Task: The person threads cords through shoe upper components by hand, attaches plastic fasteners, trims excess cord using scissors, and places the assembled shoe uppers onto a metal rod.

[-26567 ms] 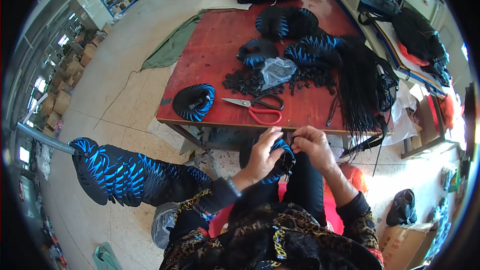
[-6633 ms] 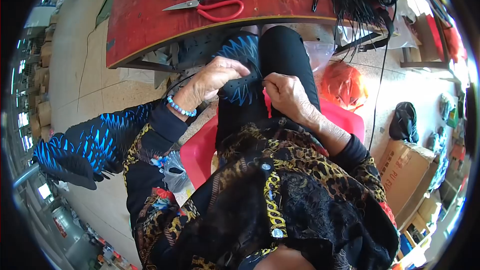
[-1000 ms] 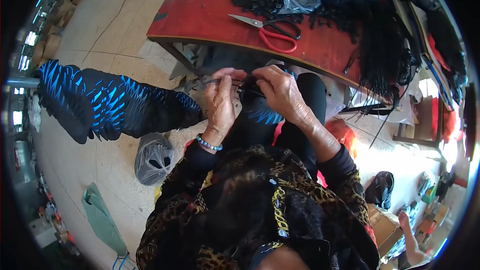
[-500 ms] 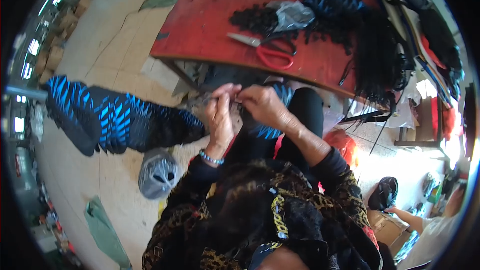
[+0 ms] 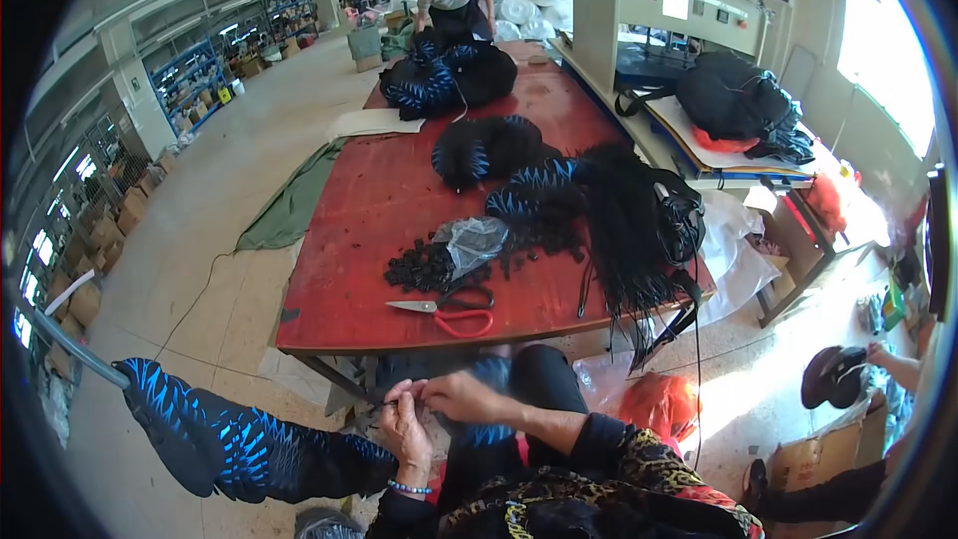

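Observation:
My left hand [image 5: 406, 431], with a beaded bracelet at the wrist, is over my lap with its fingers pinched. My right hand [image 5: 465, 397] meets it at the fingertips, also pinched. Whatever is between the fingers is too small to make out. Below them, blue-and-black patterned fabric [image 5: 489, 433] lies on my lap. To the left, a long row of stacked black-and-blue patterned pieces [image 5: 244, 449] stretches from a metal bar [image 5: 80, 349] towards my left wrist. Red-and-black-handled scissors [image 5: 439, 309] lie on the table's near edge.
The red table [image 5: 349, 240] holds small black pieces [image 5: 417, 268], a clear plastic bag [image 5: 471, 244], black cords [image 5: 624, 260] and patterned bundles [image 5: 484, 150]. Another person [image 5: 457, 5] bends over its far end. At right, a person's hand [image 5: 880, 351] holds a dark item above a cardboard box [image 5: 828, 454].
My view has tilted up, bringing the far table and room into sight. Both hands stay together with fingers pinched. The dark item at the right has been raised by the other person.

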### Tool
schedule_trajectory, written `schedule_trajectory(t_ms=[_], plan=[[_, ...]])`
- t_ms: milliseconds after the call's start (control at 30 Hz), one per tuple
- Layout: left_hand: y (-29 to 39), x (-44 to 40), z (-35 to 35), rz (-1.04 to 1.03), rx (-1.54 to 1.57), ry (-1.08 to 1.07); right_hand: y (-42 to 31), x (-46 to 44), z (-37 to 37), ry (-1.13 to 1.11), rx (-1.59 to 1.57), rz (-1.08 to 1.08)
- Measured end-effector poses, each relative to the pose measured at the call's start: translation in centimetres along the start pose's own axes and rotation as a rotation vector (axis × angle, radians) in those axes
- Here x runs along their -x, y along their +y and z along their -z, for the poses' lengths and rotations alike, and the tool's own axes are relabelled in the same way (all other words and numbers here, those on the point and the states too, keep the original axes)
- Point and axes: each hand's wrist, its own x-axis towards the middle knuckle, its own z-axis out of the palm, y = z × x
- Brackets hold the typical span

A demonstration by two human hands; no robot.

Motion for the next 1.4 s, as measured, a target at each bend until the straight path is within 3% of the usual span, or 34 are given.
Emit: schedule_trajectory(t_ms=[100,167,333,500,800,967,1133,1267,1400], plan=[[0.5,1.1,0.3,0.025,-0.043,0.053,0.4,-0.1,-0.3,0.016,0.034,-0.042],[1.2,0.9,0.3,0.144,-0.062,0.073,0.8,-0.1,-0.6,0.094,0.063,0.046],[0.6,0.1,-0.2,0.127,0.245,-0.066,-0.3,0.3,0.0,0.059,0.272,0.051],[0.2,-0.3,0.7,0.191,0.413,-0.139,-1.0,1.2,0.2,0.012,0.073,-0.114],[0.7,-0.3,0.6,0.16,0.345,-0.148,-1.0,1.2,-0.2,0.102,0.096,-0.092],[1.1,0.1,0.3,0.168,0.275,-0.148,-1.1,1.3,-0.1,-0.038,0.291,-0.116],[1.3,0.0,0.0,0.149,0.269,-0.177,-1.3,0.9,-0.2,0.044,0.233,0.006],[1.3,0.0,0.2,0.161,0.236,-0.188,-1.4,0.6,0.0,-0.106,0.106,-0.156],[1.7,0.2,0.1,0.138,0.155,-0.15,-1.2,0.4,0.5,-0.074,-0.006,-0.165]])
